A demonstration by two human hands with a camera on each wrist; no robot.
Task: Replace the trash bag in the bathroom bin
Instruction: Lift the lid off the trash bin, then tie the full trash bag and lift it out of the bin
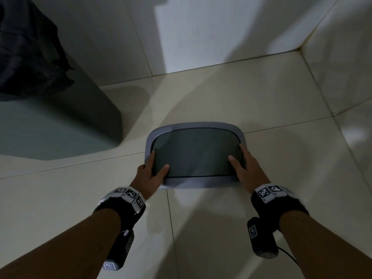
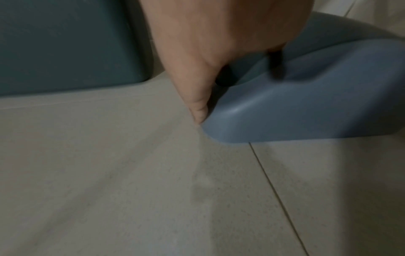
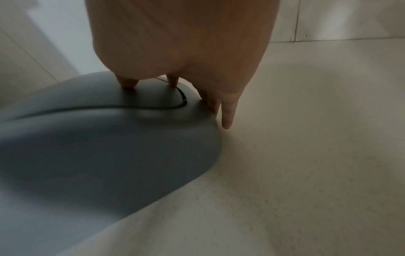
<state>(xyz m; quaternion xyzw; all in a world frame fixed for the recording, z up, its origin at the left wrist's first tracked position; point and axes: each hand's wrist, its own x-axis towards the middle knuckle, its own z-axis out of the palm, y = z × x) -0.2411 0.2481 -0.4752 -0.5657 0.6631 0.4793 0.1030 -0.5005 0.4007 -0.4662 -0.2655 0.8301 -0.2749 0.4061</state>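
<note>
Pale tiled floor (image 1: pixel 201 228) under everything, meeting a tiled wall (image 1: pixel 201 27) well beyond both hands. Tall grey-green bin (image 1: pixel 60 125) standing off to the outer side of the left hand (image 1: pixel 150 174), apart from it, with a black trash bag (image 1: pixel 30 53) draped at its top; whether new or old cannot be told. Between the hands, the bin's lid (image 1: pixel 193 183), a grey frame round a darker swing flap, flat on the floor. Left hand clasping the lid's near corner, thumb on the flap, fingers along the outer edge down to the floor. Right hand (image 1: pixel 248 166) gripping the opposite corner likewise, thumb on top, fingers curled down the side. Two-sided hold probably meant to keep the wide lid level and the loose flap still.
</note>
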